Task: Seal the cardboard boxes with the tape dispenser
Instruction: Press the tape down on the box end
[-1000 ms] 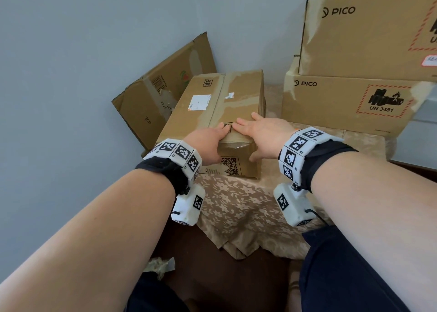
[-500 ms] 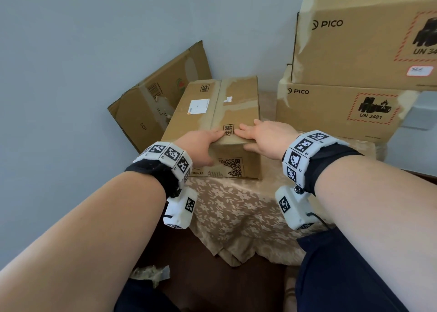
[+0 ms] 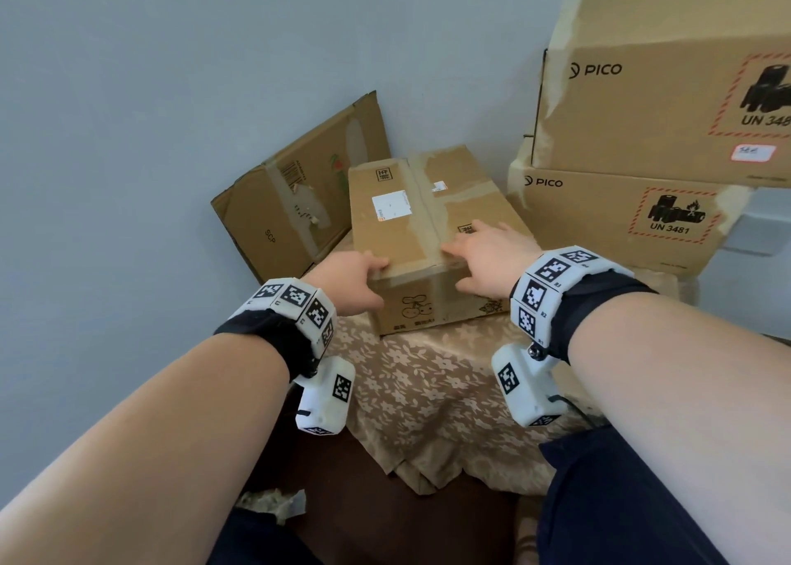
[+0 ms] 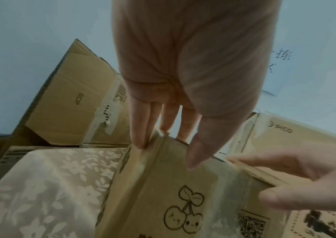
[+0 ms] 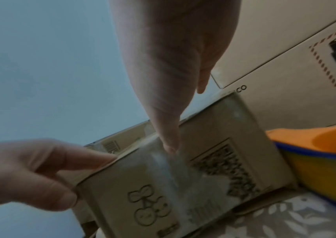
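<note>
Box [image 3: 421, 226] sits on the cloth-covered surface [image 3: 428, 376], near its back left, one short end facing the person. Flaps closed; a clear tape strip [image 3: 428, 205] runs along the top seam and down the near face, past a printed cherry drawing [image 4: 185, 214].

Left hand [image 3: 351, 282] at the near left top corner: fingers [image 4: 140, 128] straight, lying over the top edge and left side, thumb down on the near face. Loose hold, nothing pinched.

Right hand [image 3: 488, 260] flat on the top, right of the seam, fingers [image 3: 460, 245] spread and straight, pressing down; thumb over the near edge onto the tape.

Flattened carton [image 3: 295, 205] leans on the wall [image 3: 171, 72], just left of the box, apart from it. Two PICO boxes [image 3: 633, 205] stacked to the right, hazard labels showing, lower one close beside the box. Right wrist view shows an orange and blue object [image 5: 322, 162] by the box's right end; what it is, cannot tell. Crumpled paper [image 3: 274, 502] on the floor below the surface edge.
</note>
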Motion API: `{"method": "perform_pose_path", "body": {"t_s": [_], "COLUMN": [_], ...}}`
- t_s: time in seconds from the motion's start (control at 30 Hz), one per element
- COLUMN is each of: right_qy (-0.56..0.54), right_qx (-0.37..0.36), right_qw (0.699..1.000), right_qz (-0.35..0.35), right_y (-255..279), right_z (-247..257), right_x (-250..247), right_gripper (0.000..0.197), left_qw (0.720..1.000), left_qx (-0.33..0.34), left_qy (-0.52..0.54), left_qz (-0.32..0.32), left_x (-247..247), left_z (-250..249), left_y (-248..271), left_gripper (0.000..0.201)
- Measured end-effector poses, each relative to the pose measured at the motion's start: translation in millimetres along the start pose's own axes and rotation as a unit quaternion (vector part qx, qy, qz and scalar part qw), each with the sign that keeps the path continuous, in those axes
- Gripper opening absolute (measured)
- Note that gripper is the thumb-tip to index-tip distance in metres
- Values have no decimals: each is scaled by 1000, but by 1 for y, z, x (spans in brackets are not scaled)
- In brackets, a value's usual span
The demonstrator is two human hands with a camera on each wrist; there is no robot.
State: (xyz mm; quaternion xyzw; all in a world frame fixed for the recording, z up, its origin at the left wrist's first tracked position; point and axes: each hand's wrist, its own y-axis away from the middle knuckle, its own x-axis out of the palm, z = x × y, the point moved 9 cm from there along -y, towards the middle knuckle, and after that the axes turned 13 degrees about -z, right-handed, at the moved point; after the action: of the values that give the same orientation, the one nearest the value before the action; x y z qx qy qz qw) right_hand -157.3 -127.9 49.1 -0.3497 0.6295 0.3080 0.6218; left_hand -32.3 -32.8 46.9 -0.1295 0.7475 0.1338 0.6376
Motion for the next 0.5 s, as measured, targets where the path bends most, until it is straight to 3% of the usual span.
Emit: {"method": "perform_pose_path", "body": {"t_s": [0.23, 0.37, 0.5], "right_qy": [4, 30, 49], "right_qx": [-25, -36, -56], "right_qw": [1000, 998, 997], "right_qz": [-9, -35, -23], "right_y": [-3, -5, -8], "right_z": [36, 44, 45], "right_x": [5, 2, 2], "right_gripper": [61, 38, 40], "left_qw": [998, 999, 994], "left_qx": [24, 35, 42], "left_qy": [59, -32, -100], "left_qz": [16, 3, 30], "left_x": [0, 1, 5], "left_z": [-13, -16, -21], "left_y": [10, 9, 3], "left_gripper": [66, 74, 85]}}
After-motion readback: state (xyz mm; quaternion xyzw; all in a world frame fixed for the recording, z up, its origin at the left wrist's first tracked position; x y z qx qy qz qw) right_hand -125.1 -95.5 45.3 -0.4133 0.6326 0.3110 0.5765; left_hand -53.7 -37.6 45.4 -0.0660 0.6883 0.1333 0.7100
